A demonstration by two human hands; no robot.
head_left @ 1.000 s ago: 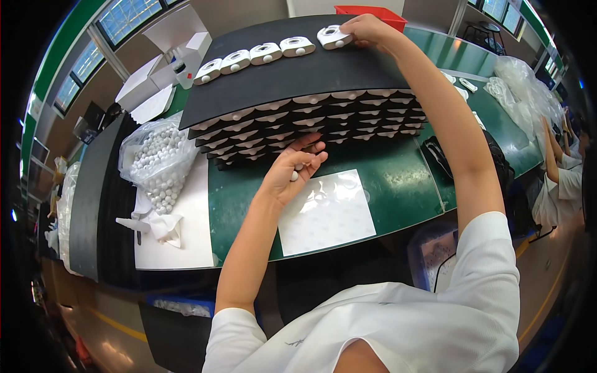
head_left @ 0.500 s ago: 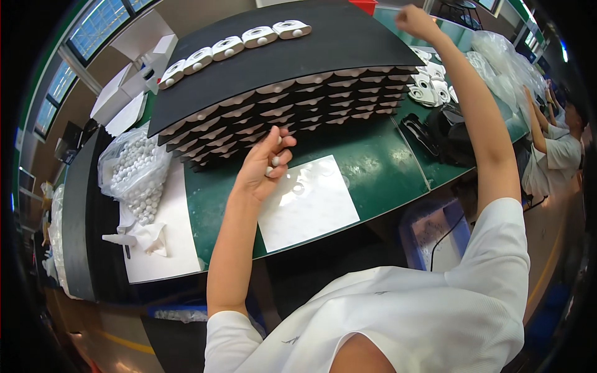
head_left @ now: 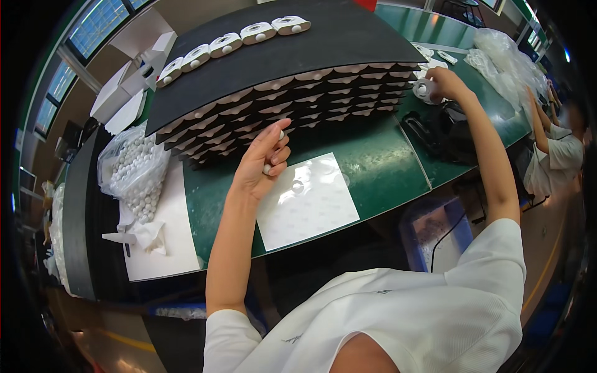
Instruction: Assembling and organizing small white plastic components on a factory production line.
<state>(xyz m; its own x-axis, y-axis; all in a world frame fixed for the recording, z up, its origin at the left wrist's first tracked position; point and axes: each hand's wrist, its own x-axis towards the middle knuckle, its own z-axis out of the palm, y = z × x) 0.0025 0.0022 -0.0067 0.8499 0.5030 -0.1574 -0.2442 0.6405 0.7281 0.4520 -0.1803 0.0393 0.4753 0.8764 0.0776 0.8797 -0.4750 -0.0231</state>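
My left hand [head_left: 256, 160] is closed around small white balls [head_left: 267, 168], one at the fingertips and one near the palm. It hovers between the front of a layered stack of black sheets [head_left: 298, 50] and a white sheet [head_left: 311, 208] on the table. Beyond the stack's right end, my right hand [head_left: 449, 84] grips a white oval plastic part [head_left: 425, 91], its fingers partly hidden behind the knuckles. Several similar white parts [head_left: 225, 45], each with a ball at its near end, stand in a row on the top black sheet.
A clear bag of white balls [head_left: 134, 165] lies at the left on white paper. Black objects [head_left: 444, 130] sit on the green table [head_left: 385, 168] at right, with clear plastic bags [head_left: 500, 62] beyond. A blue bin [head_left: 435, 233] stands below the edge. Another person sits far right.
My right hand has come down from above the stack's far right corner to the loose white parts and now holds one. The left hand has barely shifted.
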